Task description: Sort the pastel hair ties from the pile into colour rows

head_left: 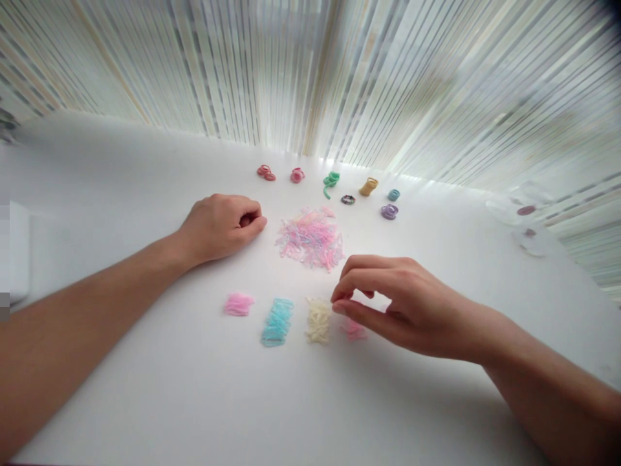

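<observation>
My right hand hovers over the cream rubber bands, thumb and index finger pinched together. Whatever lies between those fingertips is too small to make out. Partly beneath this hand is a small heap of pink rubber bands. Farther left lie a blue group of rubber bands and a pink group of rubber bands. A mixed pile of mostly pink rubber bands sits between my hands. Left of the pile, my left hand rests on the table in a loose fist, showing nothing in it.
Along the back of the white table are small coiled hair ties: red, pink, green, yellow, blue and purple. A dark multicoloured ring lies among them. Behind hangs a string curtain.
</observation>
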A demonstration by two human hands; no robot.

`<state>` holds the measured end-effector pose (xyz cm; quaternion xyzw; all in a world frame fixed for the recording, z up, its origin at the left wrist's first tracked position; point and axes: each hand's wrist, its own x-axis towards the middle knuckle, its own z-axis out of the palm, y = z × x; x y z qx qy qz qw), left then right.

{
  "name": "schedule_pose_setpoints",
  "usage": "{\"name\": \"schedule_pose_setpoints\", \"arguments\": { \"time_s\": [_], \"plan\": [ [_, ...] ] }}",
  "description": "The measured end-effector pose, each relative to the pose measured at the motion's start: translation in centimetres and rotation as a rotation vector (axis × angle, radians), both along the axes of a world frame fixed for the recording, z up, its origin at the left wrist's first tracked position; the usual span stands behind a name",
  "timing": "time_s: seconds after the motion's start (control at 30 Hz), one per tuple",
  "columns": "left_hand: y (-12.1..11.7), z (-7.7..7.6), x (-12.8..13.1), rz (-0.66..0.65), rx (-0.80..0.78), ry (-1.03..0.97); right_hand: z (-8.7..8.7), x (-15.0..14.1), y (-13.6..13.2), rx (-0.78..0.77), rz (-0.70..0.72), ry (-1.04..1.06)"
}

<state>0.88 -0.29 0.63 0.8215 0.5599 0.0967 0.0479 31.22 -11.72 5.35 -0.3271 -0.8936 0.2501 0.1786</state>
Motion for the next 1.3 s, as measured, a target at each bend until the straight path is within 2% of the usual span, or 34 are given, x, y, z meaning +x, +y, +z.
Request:
{"name": "schedule_pose_setpoints", "arguments": {
  "time_s": [0.1,0.2,0.27,0.37,0.5,0.73,0.9,1.1,1.3],
  "plan": [
    [-0.1,0.1,0.0,-0.001,-0.005,0.001,0.0,1.1,1.3,0.065,-0.155,0.067],
    [-0.2,0.2,0.0,0.002,-0.026,-0.005,-0.9,2.6,3.3,0.109,-0.413,0.183],
    [-0.2,0.2,-0.1,-0.005,-0.028,-0.023,-2.0,3.6,4.7,0.058,-0.561,0.269],
    [-0.1,0.1,-0.3,-0.016,-0.030,-0.048,-3.7,4.8,6.3,-0.033,-0.657,0.338],
    [0.0,0.1,-0.5,-0.020,-0.045,-0.059,-4.9,5.1,6.8,-0.031,-0.627,0.246],
    [0.0,0.0,-0.6,-0.020,-0.038,-0.057,-5.9,4.1,6.4,0.080,-0.416,0.060],
    [0.0,0.1,-0.6,-0.021,-0.035,-0.058,-6.8,4.0,6.6,0.126,-0.370,-0.033],
    [0.0,0.2,-0.5,-0.016,-0.020,-0.036,-7.2,4.3,6.9,0.165,-0.351,0.051],
    [0.1,0.2,-0.6,-0.023,-0.013,-0.040,-7.0,4.5,6.9,0.152,-0.407,0.138]
  ]
}}
